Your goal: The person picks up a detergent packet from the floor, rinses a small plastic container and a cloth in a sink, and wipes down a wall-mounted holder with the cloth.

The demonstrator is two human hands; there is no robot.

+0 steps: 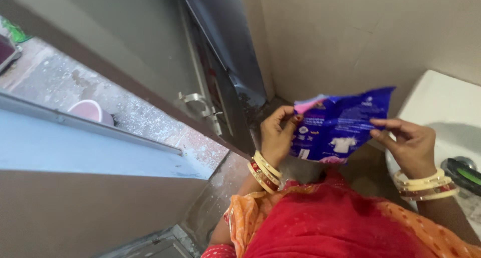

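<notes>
A crumpled blue and pink plastic packet (340, 125) is held up in front of me by both hands. My left hand (278, 135) pinches its top left corner between thumb and fingers. My right hand (411, 145) grips the packet's right edge, with fingers reaching across its face. Both wrists wear several cream and red bangles. Below the packet lies my red and orange clothing (340, 223).
An open dark metal door (220, 82) with a silver handle (200, 105) stands left of the hands. A white appliance top (446, 107) is at the right. Beyond the door, a pink tub (90, 111) sits on a speckled floor.
</notes>
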